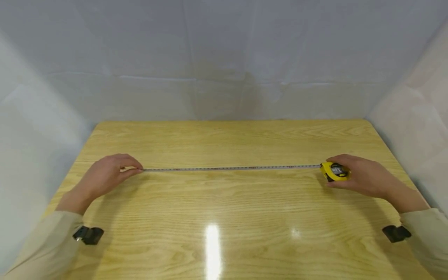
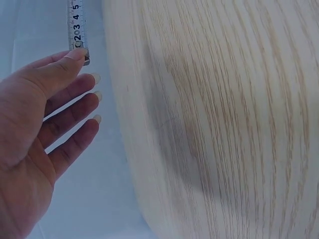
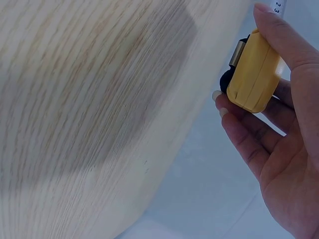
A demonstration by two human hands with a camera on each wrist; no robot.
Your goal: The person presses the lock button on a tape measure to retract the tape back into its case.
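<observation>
Sheeting (image 1: 224,46) borders wooden table (image 1: 224,202); left hand (image 1: 108,175) pinches measuring tape (image 1: 231,168), right hand (image 1: 367,178) grips case (image 1: 335,171).

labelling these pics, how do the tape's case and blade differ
The case is yellow and black; the blade is pale with dark markings. The case is compact; the blade is thin and stretched straight. The right hand grips the case; the left hand pinches the blade's end. Both form one tape measure.

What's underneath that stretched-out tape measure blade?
Below the tape measure blade is the wood-grained tabletop, visible along both the blade's edges in the head view. The thin strip that the blade itself covers can't be seen there.
</observation>
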